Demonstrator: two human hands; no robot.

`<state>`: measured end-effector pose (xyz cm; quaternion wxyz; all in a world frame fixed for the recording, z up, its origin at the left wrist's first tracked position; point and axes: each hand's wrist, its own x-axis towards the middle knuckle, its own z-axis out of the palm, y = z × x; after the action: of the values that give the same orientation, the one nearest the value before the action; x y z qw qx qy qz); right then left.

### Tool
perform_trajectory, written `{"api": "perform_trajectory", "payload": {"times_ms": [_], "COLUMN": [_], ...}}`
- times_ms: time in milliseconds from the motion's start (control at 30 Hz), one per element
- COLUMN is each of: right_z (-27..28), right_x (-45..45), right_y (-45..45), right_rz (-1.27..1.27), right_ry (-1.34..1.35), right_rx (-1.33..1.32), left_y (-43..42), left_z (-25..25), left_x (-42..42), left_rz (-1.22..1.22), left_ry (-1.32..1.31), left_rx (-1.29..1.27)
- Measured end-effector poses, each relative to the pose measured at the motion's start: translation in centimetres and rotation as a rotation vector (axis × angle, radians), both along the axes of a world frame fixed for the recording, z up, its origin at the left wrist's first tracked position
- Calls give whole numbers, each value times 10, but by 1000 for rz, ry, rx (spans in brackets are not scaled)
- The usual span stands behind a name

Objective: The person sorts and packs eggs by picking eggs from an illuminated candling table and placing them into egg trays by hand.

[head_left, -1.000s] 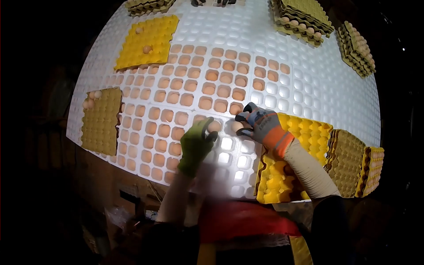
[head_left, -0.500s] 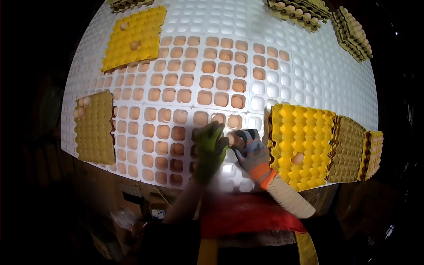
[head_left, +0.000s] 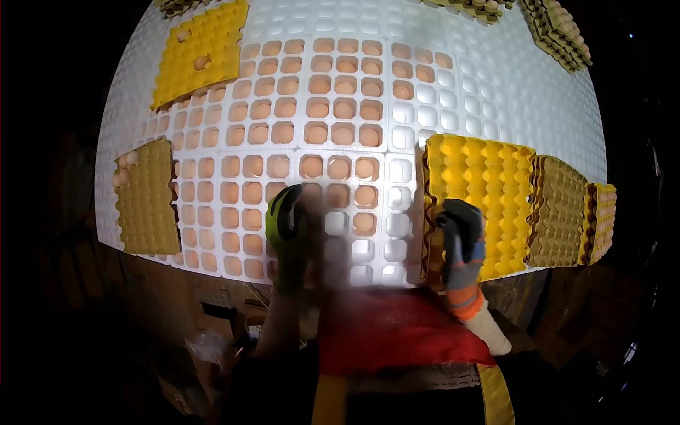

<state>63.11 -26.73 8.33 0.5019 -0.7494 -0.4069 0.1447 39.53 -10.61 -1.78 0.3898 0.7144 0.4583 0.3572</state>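
Note:
My left hand [head_left: 289, 230], in a green glove with black fingers, is over the white foam tray [head_left: 386, 244]. Its curled fingers close at a blurred egg [head_left: 310, 195], near the second row of cells. Eggs such as this one [head_left: 339, 167] fill cells above and to the left, and several cells beside the hand hold none. My right hand [head_left: 462, 237], in a grey glove with an orange cuff, is over the yellow egg tray [head_left: 496, 191] on the right. Its fingers are bent inward, and whatever they hold is hidden.
Brown egg trays [head_left: 559, 212] stand right of the yellow one. On the left lie another brown tray [head_left: 147, 202] and a yellow tray [head_left: 202, 42], each bearing a few eggs. Stacked trays with eggs [head_left: 559, 35] stand at the far right. A red apron [head_left: 397, 329] is at the near edge.
My hands have parted: the left moved left, the right moved right onto the yellow tray. The egg seen on that tray is no longer visible. The view has shifted slightly.

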Motion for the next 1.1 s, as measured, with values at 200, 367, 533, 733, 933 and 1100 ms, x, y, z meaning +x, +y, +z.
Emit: {"api": "perform_trajectory", "payload": {"times_ms": [200, 367, 533, 733, 933, 1100], "right_z": [2, -20, -35, -76, -32, -17], "right_x": [83, 133, 184, 190, 190, 106], "right_y": [-97, -156, -194, -192, -183, -84], "right_rz": [-438, -446, -392, -344, -329, 51], "right_ry": [45, -46, -350, -201, 12, 302], "right_rx": [-27, -87, -439, -670, -129, -73], "left_y": [-16, -36, -85, -148, -159, -75], "left_z": [12, 20, 36, 50, 33, 54], "left_x": [20, 43, 84, 150, 135, 35], "left_rz": [-83, -221, -361, -431, -308, 4], "left_ry": [7, 191, 14, 273, 221, -75], "left_rx": [84, 341, -89, -143, 130, -236]}}
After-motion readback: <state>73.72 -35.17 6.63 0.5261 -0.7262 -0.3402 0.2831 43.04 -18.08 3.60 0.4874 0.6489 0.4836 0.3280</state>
